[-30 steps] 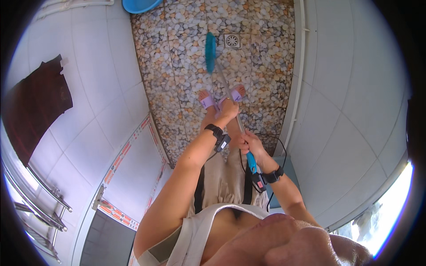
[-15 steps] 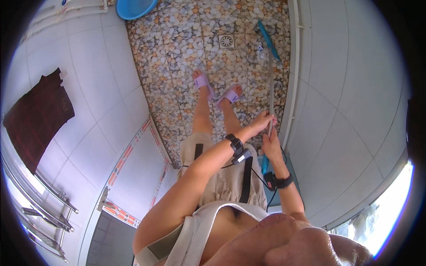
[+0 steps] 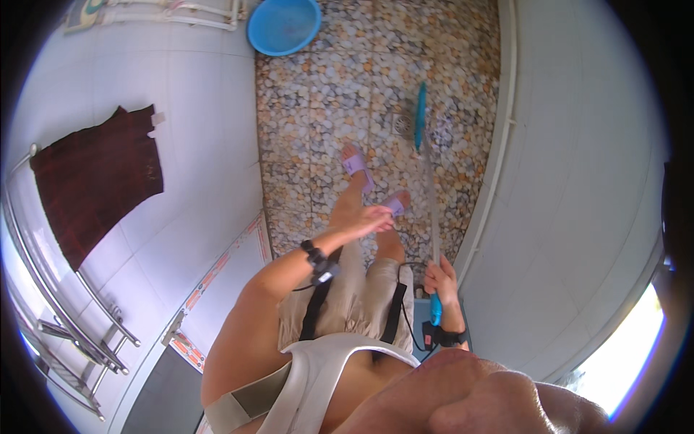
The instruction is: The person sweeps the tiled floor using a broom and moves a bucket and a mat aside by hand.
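My right hand (image 3: pixel 441 281) is closed round the grey pole of a floor squeegee (image 3: pixel 431 195), just above its turquoise grip end. The squeegee's long turquoise blade (image 3: pixel 420 116) rests on the pebble-patterned floor, right beside a square drain (image 3: pixel 403 125). A clear, shiny patch (image 3: pixel 444 130), perhaps water or suds, lies to the right of the blade. Off the pole, my left hand (image 3: pixel 372 220) hangs in the air over my legs, fingers loosely curved and holding nothing. Dark bands with small boxes are strapped to both wrists.
A blue basin (image 3: pixel 284 27) stands at the far left by the tiled wall. White pipes run above it. A dark red cloth (image 3: pixel 101 177) hangs over a metal rack (image 3: pixel 79 340) on the left. My feet wear lilac slippers (image 3: pixel 356 163). A pale wall closes the right side.
My left hand has let go of the pole and moved left. The squeegee's blade has swung left across the floor to the drain. The whole view has shifted somewhat.
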A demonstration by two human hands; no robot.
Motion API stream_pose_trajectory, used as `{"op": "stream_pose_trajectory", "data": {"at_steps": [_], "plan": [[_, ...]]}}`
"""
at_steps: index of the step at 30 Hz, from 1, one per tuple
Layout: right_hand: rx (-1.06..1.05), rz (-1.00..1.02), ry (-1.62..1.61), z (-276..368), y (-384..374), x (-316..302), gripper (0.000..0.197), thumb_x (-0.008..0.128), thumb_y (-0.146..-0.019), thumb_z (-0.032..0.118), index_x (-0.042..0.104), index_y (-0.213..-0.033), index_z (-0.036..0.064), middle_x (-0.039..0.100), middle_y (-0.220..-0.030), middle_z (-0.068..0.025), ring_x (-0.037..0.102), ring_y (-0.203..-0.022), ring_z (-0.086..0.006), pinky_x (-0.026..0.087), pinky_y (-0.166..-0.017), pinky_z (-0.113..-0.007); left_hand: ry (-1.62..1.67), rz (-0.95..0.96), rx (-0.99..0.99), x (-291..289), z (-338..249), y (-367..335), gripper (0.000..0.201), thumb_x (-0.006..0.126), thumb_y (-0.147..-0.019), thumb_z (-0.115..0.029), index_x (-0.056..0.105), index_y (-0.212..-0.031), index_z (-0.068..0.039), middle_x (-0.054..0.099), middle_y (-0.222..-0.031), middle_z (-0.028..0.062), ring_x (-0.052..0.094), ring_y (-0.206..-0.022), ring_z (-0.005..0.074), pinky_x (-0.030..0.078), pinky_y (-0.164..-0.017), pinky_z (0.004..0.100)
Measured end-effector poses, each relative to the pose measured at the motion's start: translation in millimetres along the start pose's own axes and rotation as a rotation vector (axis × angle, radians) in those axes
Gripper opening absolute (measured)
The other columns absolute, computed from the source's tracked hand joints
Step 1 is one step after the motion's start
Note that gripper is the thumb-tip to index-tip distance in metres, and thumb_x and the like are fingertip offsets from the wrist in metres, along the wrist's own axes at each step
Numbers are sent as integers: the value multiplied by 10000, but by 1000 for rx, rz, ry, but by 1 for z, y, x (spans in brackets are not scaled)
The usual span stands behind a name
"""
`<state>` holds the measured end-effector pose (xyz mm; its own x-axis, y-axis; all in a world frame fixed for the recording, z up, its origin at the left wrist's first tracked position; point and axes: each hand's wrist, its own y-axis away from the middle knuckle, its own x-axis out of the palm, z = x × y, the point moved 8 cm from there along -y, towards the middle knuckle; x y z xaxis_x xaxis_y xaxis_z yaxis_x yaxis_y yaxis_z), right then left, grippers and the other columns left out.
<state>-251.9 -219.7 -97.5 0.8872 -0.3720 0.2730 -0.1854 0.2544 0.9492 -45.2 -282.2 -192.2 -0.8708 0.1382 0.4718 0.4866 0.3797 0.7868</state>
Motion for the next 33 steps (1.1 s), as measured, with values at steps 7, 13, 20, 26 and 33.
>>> {"op": "stream_pose_trajectory", "data": {"at_steps": [7,13,20,26,33], "plan": [[120,-165,293,62,13,76,357,440,-913,142,421,-1265,86,410,-661,3,421,-536,-78,387,-459,-214,-339,-684,57,-289,11,216,379,624,-802,-242,555,-1125,-56,615,-1025,87,585,-912,164,471,-773,289],[-199,-186,574,135,-44,128,191,392,-942,232,454,-912,54,448,-647,-6,376,-422,-75,342,-373,-242,-928,-627,-374,-332,-53,316,321,615,-793,-307,593,-987,-52,643,-865,95,623,-804,236,483,-731,327],[-230,-3,447,231,-154,231,248,414,-942,286,481,-1044,71,445,-633,0,385,-398,-78,329,-353,-234,-735,-546,77,-296,-286,120,415,456,-902,-373,557,-1102,-24,622,-1011,149,587,-940,267,449,-805,319],[-344,95,690,352,-350,363,387,424,-918,298,465,-1208,44,503,-646,-29,450,-466,-109,374,-414,-247,-547,-385,120,-295,-447,-177,554,379,-910,-469,522,-1035,52,583,-912,188,572,-809,294,439,-726,387],[-549,91,996,435,-539,489,456,373,-908,342,449,-1213,11,607,-810,-155,575,-704,-305,451,-649,-363,-5,-587,527,-405,-544,-320,648,422,-898,-196,22,-1357,25,561,-924,227,587,-733,331,471,-633,390]]}}
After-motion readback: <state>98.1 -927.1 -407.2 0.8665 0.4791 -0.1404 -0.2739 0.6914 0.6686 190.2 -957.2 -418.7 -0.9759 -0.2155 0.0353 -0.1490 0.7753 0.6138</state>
